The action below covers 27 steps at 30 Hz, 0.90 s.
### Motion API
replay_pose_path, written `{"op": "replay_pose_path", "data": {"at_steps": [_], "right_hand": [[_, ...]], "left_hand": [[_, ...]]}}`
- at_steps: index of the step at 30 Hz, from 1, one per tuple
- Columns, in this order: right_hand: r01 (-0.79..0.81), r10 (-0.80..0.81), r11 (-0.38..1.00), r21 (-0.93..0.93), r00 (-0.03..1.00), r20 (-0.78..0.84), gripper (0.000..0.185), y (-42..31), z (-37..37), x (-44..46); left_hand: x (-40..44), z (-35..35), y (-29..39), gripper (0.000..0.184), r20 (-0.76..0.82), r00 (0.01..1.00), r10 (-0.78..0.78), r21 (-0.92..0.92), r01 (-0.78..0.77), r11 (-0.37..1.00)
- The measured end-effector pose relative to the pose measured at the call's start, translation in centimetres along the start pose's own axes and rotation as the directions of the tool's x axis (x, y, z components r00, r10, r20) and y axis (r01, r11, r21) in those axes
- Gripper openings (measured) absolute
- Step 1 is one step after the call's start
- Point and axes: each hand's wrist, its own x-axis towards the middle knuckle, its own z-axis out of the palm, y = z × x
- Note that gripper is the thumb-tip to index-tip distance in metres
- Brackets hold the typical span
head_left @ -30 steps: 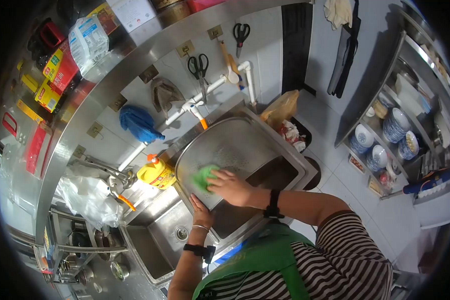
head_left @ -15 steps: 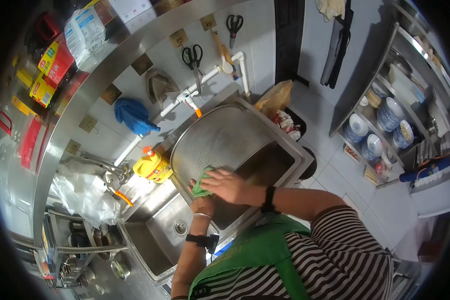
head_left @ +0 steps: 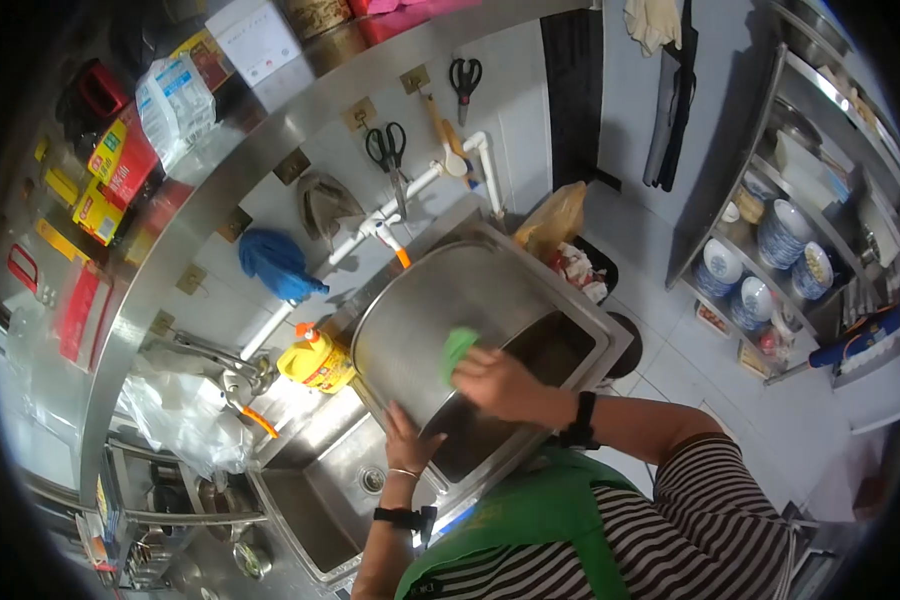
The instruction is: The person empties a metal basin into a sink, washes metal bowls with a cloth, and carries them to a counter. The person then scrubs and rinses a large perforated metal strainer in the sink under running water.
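A large metal panel with one rounded side (head_left: 410, 310) lies over the right basin (head_left: 560, 350) of a steel sink. My right hand (head_left: 495, 385) has its fingers closed on a green cloth (head_left: 459, 352), which touches the panel near its middle. At the panel's lower left edge, my left hand (head_left: 407, 440) rests with its thumb apart from the fingers and grips that edge. The left basin (head_left: 320, 500) with its drain shows beside my left forearm.
A yellow bottle (head_left: 315, 362) with an orange cap stands left of the panel. Behind it, a blue cloth (head_left: 275, 262) and scissors (head_left: 386, 150) hang on the wall. A waste bin (head_left: 602, 268) is beyond the sink, and stacked bowls (head_left: 785, 235) fill shelves at the right.
My right hand has moved the green cloth from the panel's left edge toward its middle. My left hand, earlier beside the cloth, now stays at the edge apart from it. The foam spots have gone.
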Motion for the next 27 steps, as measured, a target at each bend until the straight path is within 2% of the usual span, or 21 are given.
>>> {"op": "replay_pose_path", "data": {"at_steps": [3,4,5,6,7,8,10,11,12,13,14,16,18,20,21,22,23,24,25,26,27], "right_hand": [[0.049,-0.043,0.995,0.089,0.997,-0.068,0.014,1.3,2.7,0.4],[-0.012,0.019,0.997,0.075,0.996,-0.088,0.021,4.3,3.5,0.0],[-0.067,0.073,0.996,0.059,0.992,-0.106,0.029,7.2,3.3,0.2],[-0.575,0.516,0.81,0.118,0.793,0.324,0.03,9.0,1.7,0.7],[-0.752,0.688,0.658,0.048,0.625,0.367,0.03,11.3,1.1,0.5],[-0.732,0.702,0.665,0.15,0.681,0.208,0.026,15.4,4.1,-2.2],[-0.562,0.587,0.808,-0.176,0.747,0.312,0.023,16.0,7.3,-0.4],[-0.597,0.552,0.799,0.07,0.775,0.308,0.022,13.9,8.5,2.3],[-0.601,0.523,0.733,0.317,0.797,0.301,0.022,10.5,9.6,4.9],[-0.192,0.151,0.966,0.174,0.962,0.226,0.022,7.2,9.5,6.5],[0.267,-0.26,0.964,-0.005,0.942,0.211,0.023,4.9,9.6,8.0],[0.363,-0.39,0.921,0.144,0.87,0.301,0.027,4.7,11.5,10.2],[0.357,-0.387,0.922,0.15,0.858,0.337,0.028,7.8,11.6,11.8],[0.074,-0.188,0.967,0.244,0.852,0.489,0.038,11.4,10.8,14.3],[0.243,-0.274,0.955,0.171,0.942,0.195,0.043,16.0,12.2,12.8],[0.2,-0.23,0.959,0.199,0.963,0.138,0.044,18.6,11.4,11.9],[0.026,-0.062,0.966,0.256,0.989,0.134,0.04,20.0,10.5,10.4],[-0.222,0.175,0.925,0.309,0.969,0.172,0.038,22.3,11.0,8.0],[-0.45,0.395,0.823,0.346,0.892,0.22,0.036,24.5,12.0,6.1],[-0.445,0.39,0.827,0.344,0.894,0.219,0.036,25.1,12.1,5.4],[-0.551,0.459,0.711,0.437,0.834,0.306,0.034,24.9,12.4,4.7]], "left_hand": [[2.3,-2.0,4.9,0.122,-0.02,0.993,0.119,0.082,-0.117,0.99],[2.6,-2.0,5.5,0.121,-0.017,0.984,0.177,0.119,-0.174,0.978],[3.2,-0.4,5.3,0.122,-0.064,0.988,0.144,0.192,-0.129,0.973],[3.3,-0.2,5.8,0.122,-0.072,0.988,0.135,0.19,-0.119,0.974],[3.6,-0.2,6.4,0.12,-0.054,0.995,0.083,0.204,-0.07,0.976],[3.8,-0.4,6.9,0.119,-0.035,0.999,0.031,0.22,-0.023,0.975],[4.7,-0.9,7.9,0.117,-0.019,1.0,0.001,0.22,0.003,0.976],[4.9,-0.8,7.9,0.117,-0.018,1.0,-0.007,0.227,0.01,0.974],[4.3,-0.6,7.6,0.117,-0.005,1.0,-0.019,0.24,0.019,0.971],[4.1,0.3,6.7,0.117,-0.003,1.0,-0.021,0.248,0.021,0.968],[4.4,1.7,5.3,0.116,-0.015,1.0,-0.001,0.265,0.005,0.964],[4.9,1.9,5.2,0.116,-0.033,0.999,0.037,0.282,-0.027,0.959],[4.2,0.9,6.3,0.116,-0.067,0.998,0.015,0.195,-0.001,0.981],[4.2,0.3,6.7,0.116,-0.04,0.999,-0.011,0.176,0.017,0.984],[4.2,0.3,6.6,0.116,-0.038,0.999,-0.015,0.166,0.021,0.986],[4.4,0.2,6.5,0.115,-0.035,0.999,-0.017,0.158,0.023,0.987],[4.4,0.1,6.7,0.115,-0.037,0.999,-0.019,0.155,0.024,0.988],[4.2,-0.1,6.7,0.115,-0.024,0.999,-0.022,0.15,0.025,0.988],[4.1,-0.1,6.8,0.115,-0.014,1.0,-0.023,0.144,0.025,0.989],[4.0,0.1,6.5,0.115,-0.02,1.0,-0.024,0.141,0.026,0.99],[4.0,0.3,5.6,0.114,-0.044,0.999,0.012,0.184,-0.004,0.983]]}}
